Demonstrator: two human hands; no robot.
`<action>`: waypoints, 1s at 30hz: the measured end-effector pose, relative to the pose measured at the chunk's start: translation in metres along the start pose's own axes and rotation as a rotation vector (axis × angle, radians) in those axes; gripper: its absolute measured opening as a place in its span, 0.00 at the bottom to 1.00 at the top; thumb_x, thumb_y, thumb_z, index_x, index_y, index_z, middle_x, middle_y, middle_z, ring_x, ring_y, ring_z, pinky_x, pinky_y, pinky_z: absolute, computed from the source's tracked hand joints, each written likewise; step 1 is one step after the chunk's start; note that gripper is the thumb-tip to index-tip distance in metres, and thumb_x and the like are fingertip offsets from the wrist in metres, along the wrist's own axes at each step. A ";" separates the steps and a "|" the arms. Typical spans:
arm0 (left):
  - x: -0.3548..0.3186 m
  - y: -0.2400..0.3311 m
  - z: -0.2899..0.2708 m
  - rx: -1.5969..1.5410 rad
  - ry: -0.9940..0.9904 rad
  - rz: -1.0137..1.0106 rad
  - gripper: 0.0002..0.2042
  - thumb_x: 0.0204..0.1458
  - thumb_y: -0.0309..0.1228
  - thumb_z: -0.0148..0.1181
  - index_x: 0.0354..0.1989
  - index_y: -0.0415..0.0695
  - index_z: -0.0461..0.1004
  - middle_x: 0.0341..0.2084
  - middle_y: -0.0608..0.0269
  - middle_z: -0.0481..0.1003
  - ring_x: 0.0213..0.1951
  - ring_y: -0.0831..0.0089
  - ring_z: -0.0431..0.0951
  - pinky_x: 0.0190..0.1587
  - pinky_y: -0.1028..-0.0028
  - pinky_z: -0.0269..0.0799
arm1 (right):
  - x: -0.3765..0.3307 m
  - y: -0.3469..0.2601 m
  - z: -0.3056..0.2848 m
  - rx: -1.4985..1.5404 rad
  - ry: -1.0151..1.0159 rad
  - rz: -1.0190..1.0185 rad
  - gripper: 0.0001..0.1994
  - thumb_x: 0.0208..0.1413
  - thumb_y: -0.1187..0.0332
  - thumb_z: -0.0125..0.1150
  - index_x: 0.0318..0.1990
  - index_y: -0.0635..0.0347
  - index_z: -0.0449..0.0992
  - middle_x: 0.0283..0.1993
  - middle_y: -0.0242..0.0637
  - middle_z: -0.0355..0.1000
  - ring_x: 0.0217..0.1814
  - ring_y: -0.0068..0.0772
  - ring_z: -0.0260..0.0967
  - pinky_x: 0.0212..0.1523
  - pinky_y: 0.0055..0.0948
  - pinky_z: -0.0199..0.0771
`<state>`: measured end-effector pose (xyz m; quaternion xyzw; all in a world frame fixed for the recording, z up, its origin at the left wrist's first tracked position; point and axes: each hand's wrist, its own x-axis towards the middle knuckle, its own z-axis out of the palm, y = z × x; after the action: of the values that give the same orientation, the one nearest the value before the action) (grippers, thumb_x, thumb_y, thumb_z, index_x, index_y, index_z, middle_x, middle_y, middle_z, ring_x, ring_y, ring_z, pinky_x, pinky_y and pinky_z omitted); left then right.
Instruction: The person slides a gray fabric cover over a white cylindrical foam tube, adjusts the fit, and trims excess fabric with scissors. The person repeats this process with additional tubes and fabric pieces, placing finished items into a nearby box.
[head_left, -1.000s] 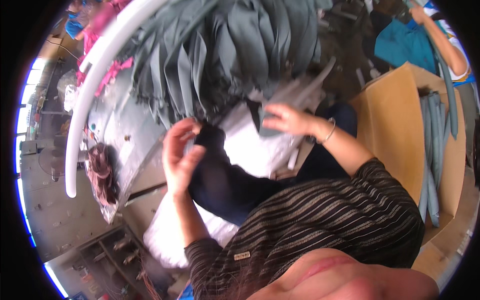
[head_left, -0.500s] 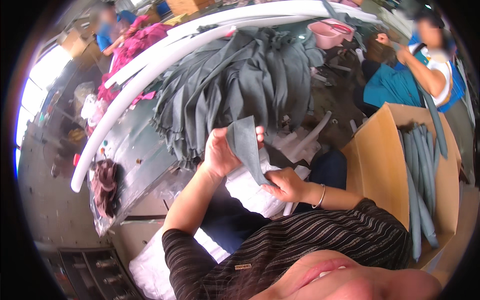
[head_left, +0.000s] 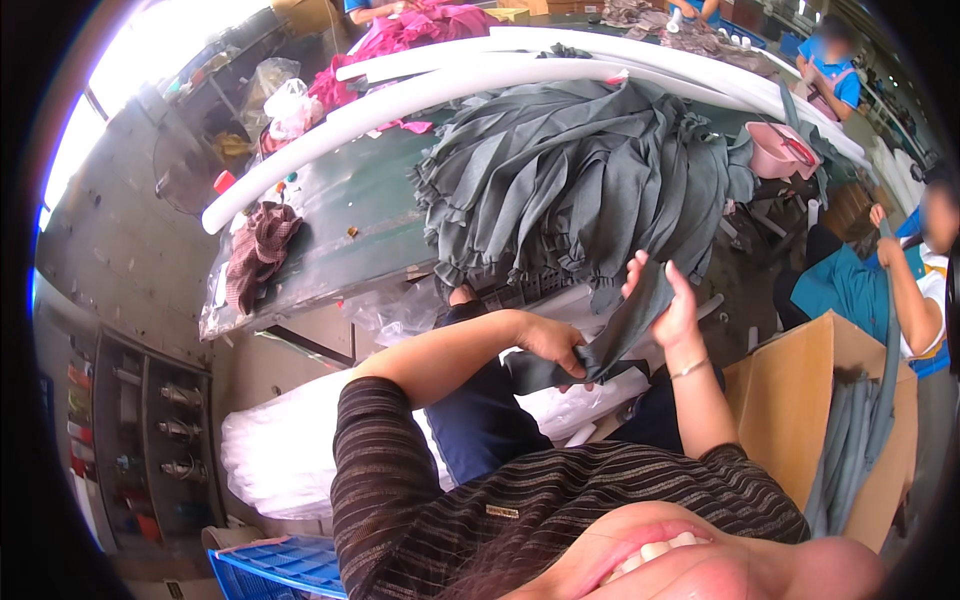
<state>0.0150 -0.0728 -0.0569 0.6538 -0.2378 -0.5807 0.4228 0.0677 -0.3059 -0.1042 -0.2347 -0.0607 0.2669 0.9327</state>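
Closest in, the left hand (head_left: 553, 342) is closed around the lower end of a long, narrow strip of grey woven cloth (head_left: 622, 335), pinching it just above the lap. The right hand (head_left: 672, 305) is raised just beyond it, fingers spread and half open, with the strip's upper end running up across the palm, steadied by it, not clenched. The strip hangs between the two hands, over the dark blue trousers (head_left: 480, 430) and a sheet of white plastic wrap (head_left: 290, 460).

Judging by how it folds and drapes, the cloth is light, limp and soft, with no stiffness of its own; it looks unlikely to break but would slide easily through a loose grip. Holding it near each end, pinched flat between thumb and fingers, seems the surest way to keep it straight.

To the right stands an open brown cardboard box (head_left: 790, 420) with more grey strips draped over its edge. Farther off, a large heap of the same grey pieces (head_left: 580, 180) lies on the green desk (head_left: 340, 210), bordered by white curved tubing (head_left: 420, 90).
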 end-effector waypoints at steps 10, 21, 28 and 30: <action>-0.005 -0.046 -0.019 0.333 0.024 -0.196 0.13 0.56 0.35 0.57 0.46 0.46 0.79 0.32 0.66 0.82 0.40 0.75 0.77 0.47 0.73 0.69 | 0.043 -0.097 -0.048 -0.086 0.226 -0.339 0.11 0.61 0.69 0.56 0.50 0.57 0.74 0.39 0.35 0.75 0.40 0.28 0.74 0.48 0.37 0.75; 0.043 0.010 -0.037 -0.121 0.858 0.468 0.13 0.57 0.33 0.60 0.48 0.40 0.71 0.36 0.69 0.74 0.38 0.83 0.73 0.41 0.81 0.71 | 0.046 -0.039 0.019 -0.176 -0.011 -0.295 0.18 0.65 0.55 0.49 0.49 0.62 0.73 0.48 0.44 0.75 0.55 0.37 0.71 0.60 0.38 0.67; 0.067 0.014 -0.048 -0.797 0.880 0.528 0.13 0.62 0.37 0.53 0.47 0.39 0.70 0.41 0.60 0.75 0.44 0.69 0.76 0.50 0.69 0.72 | 0.042 0.015 0.043 -0.831 -0.060 -0.292 0.27 0.68 0.48 0.33 0.55 0.59 0.72 0.52 0.41 0.72 0.48 0.27 0.73 0.53 0.26 0.70; 0.064 0.013 -0.049 -0.831 0.893 0.455 0.10 0.60 0.29 0.52 0.46 0.37 0.70 0.39 0.58 0.75 0.43 0.67 0.77 0.49 0.67 0.74 | 0.048 0.022 0.036 -1.062 -0.138 -0.572 0.32 0.68 0.45 0.26 0.56 0.61 0.72 0.58 0.41 0.69 0.61 0.35 0.64 0.65 0.34 0.58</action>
<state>0.0782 -0.1172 -0.0835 0.5475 0.0726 -0.1926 0.8111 0.0897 -0.2496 -0.0831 -0.6245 -0.3066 -0.0465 0.7168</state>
